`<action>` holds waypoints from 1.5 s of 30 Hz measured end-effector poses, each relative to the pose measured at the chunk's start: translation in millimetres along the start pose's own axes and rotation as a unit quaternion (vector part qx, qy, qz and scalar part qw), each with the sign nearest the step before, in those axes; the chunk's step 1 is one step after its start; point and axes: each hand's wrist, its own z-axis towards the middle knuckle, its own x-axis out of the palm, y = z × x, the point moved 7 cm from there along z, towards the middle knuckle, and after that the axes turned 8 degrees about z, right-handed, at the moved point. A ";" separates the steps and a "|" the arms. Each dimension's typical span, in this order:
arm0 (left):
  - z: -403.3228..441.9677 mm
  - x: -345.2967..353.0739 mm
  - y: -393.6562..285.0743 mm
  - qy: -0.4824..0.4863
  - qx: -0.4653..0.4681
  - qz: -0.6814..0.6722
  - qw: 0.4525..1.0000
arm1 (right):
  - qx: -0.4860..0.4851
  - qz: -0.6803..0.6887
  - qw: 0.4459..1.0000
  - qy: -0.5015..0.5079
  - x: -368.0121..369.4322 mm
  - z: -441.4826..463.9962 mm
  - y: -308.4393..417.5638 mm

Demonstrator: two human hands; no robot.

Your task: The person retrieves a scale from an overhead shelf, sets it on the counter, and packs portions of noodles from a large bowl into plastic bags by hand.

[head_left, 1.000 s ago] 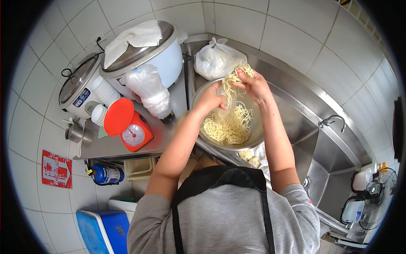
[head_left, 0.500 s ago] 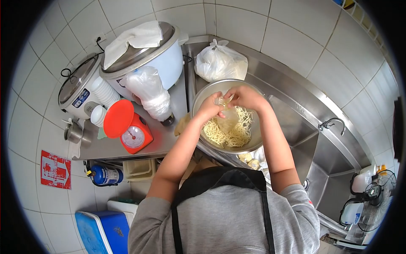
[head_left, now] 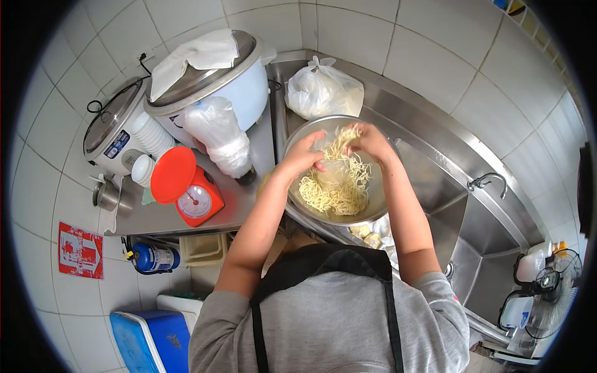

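Note:
Pale yellow noodles point(head_left: 341, 198) lie heaped in a large steel bowl point(head_left: 378, 208). My left hand point(head_left: 305, 154), over the bowl's left side, has its fingers curled round a small clear plastic bag point(head_left: 333, 174) that hangs down over the noodles. On the other side, my right hand point(head_left: 368, 143) grips a bunch of noodles point(head_left: 341, 142) close to the bag's mouth. The tips of the right fingers are partly hidden by the noodles.
A tied white plastic bag point(head_left: 324, 90) sits behind the bowl. To the left are a red kitchen scale point(head_left: 200, 200), a bottle wrapped in plastic point(head_left: 219, 137), stacked white cups point(head_left: 154, 133) and a large cooker point(head_left: 239, 93). A sink with a faucet point(head_left: 488, 181) lies right.
My right hand now holds a bunch of noodles, where before both hands were together at the bag's mouth. It has moved slightly right, away from my left hand.

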 end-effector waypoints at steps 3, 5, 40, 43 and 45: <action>0.0 9.0 -7.8 0.014 -0.012 -0.025 1.000 | -0.050 0.168 0.984 -0.026 20.4 7.0 7.1; 2.1 7.2 -8.3 0.003 -0.012 -0.025 1.000 | -0.008 0.029 1.000 0.006 44.4 -3.0 2.3; -11.6 -8.7 -14.6 -0.056 0.092 0.588 0.801 | -0.078 -0.572 0.814 -0.064 6.9 21.6 13.4; -7.5 -25.9 -0.6 -0.164 0.005 0.564 0.809 | -0.005 -0.499 0.866 -0.021 9.8 16.3 18.8; 4.1 -27.8 19.5 -0.189 0.016 0.416 0.889 | 0.022 -0.238 0.967 -0.083 -3.3 12.4 5.2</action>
